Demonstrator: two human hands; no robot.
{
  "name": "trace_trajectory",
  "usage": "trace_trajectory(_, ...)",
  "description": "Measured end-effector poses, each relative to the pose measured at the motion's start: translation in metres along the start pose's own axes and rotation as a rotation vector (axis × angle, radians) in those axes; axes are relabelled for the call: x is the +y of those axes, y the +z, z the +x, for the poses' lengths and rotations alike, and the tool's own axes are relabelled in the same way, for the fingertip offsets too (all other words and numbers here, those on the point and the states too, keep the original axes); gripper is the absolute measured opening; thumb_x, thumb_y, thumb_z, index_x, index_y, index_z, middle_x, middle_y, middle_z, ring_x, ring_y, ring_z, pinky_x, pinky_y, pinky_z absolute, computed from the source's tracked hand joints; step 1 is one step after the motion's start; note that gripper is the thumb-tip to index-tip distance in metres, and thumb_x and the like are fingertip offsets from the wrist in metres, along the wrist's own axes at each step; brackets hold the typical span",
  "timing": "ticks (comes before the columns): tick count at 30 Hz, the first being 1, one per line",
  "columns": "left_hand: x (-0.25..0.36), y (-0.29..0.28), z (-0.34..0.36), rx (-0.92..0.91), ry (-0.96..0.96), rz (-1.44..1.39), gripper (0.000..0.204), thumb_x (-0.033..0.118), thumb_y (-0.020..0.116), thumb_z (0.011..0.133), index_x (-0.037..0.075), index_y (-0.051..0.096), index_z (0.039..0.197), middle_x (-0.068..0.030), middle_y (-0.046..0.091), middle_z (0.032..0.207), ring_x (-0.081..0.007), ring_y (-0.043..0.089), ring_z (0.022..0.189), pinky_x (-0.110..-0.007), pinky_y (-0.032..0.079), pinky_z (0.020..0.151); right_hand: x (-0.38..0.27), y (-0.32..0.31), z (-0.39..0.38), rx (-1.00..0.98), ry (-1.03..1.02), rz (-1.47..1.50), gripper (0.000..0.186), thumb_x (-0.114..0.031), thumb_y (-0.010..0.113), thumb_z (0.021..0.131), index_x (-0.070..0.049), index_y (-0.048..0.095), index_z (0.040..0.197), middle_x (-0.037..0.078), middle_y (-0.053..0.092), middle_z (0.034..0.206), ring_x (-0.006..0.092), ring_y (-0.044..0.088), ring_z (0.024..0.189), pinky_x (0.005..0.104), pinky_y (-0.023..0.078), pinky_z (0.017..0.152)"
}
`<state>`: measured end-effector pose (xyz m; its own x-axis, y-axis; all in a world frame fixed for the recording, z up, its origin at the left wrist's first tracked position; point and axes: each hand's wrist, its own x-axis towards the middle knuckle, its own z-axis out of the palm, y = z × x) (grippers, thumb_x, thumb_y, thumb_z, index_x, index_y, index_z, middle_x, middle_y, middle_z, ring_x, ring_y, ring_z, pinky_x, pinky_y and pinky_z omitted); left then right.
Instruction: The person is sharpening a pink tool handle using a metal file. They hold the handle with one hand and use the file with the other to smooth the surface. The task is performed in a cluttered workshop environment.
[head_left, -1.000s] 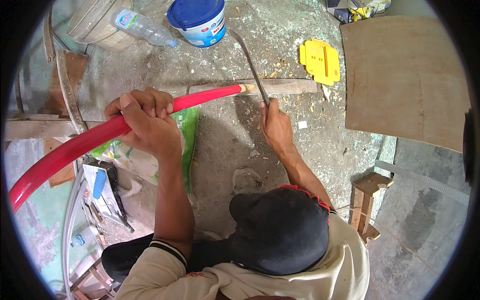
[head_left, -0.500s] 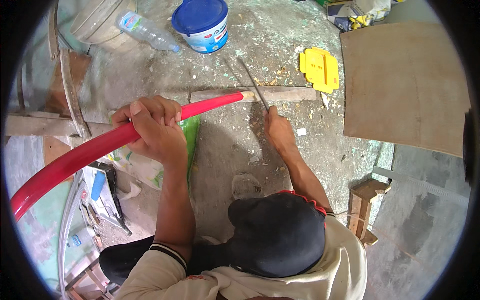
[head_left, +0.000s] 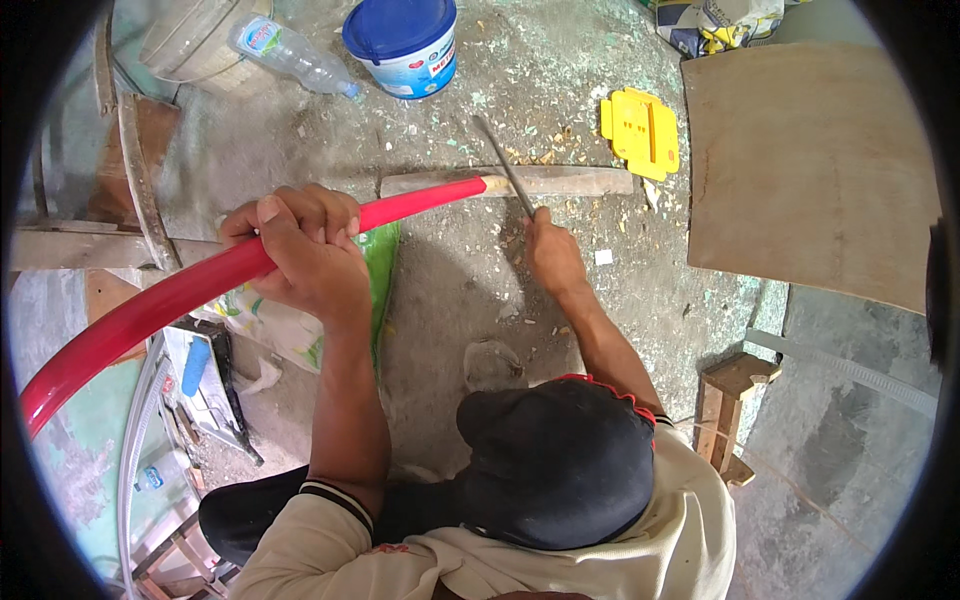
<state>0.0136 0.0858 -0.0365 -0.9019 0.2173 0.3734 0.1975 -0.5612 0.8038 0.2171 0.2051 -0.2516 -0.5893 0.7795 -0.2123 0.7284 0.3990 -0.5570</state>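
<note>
My left hand is closed around a long red pole, which runs from the far left edge toward the middle. At its right end the pole narrows to a bare, pale wood tip. My right hand is closed on the near end of a long, narrow grey metal tool. Whether it is a file or a knife I cannot tell. The tool slants up and left across the wood tip and appears to touch it. Beneath the tip, a flat wooden board lies on the floor.
Wood chips litter the rough floor. Beyond the board stand a blue-lidded tub, a clear plastic bottle and a pale bucket. To the right are a yellow plastic piece, a brown sheet and a small wooden stand.
The pole's wood tip and the metal tool have shifted slightly up and left. My right hand has moved a little with the tool; both grips are unchanged.
</note>
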Motion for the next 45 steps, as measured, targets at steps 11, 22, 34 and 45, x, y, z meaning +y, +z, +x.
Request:
trace_trajectory(11,-0.003,-0.009,0.003,-0.021,-0.009,-0.052,0.006,0.013,0.051,0.101,0.015,0.046,0.097,0.0012,0.031,0.059,-0.0095,0.031,0.047,-0.028,0.031,0.044,-0.023,-0.018,0.006,-0.081,0.037,-0.05,0.031,-0.033,0.042,0.109,-0.002,0.044,0.106,0.034,0.064,0.074,0.0555,0.064,0.074,0.0652,0.046,0.069)
trace_trajectory(22,0.001,-0.014,0.001,-0.059,-0.023,-0.025,0.009,0.013,0.05,0.101,0.014,0.043,0.095,0.0017,0.029,0.058,-0.0088,0.031,0.046,-0.028,0.031,0.043,-0.046,-0.032,-0.001,-0.017,0.03,-0.029,0.03,-0.031,0.044,0.108,-0.001,0.045,0.106,0.033,0.065,0.075,0.0552,0.064,0.073,0.0633,0.049,0.068)
trace_trajectory(34,-0.007,-0.014,0.004,-0.048,0.126,0.126,0.018,0.004,0.053,0.1,0.01,0.037,0.105,-0.0079,0.05,0.07,-0.016,0.049,0.061,-0.035,0.048,0.057,-0.049,-0.029,-0.003,-0.009,0.02,0.045,0.03,-0.03,0.045,0.108,0.0,0.046,0.104,0.032,0.065,0.073,0.0549,0.064,0.072,0.0638,0.047,0.066)
trace_trajectory(45,-0.004,-0.022,-0.003,-0.098,0.079,0.027,0.018,0.001,0.052,0.099,0.016,0.043,0.103,-0.0032,0.047,0.068,-0.0133,0.044,0.06,-0.033,0.043,0.055,-0.05,-0.033,-0.011,0.054,-0.011,0.062,0.03,-0.031,0.045,0.108,-0.001,0.044,0.105,0.031,0.062,0.068,0.0542,0.062,0.065,0.0616,0.045,0.057)
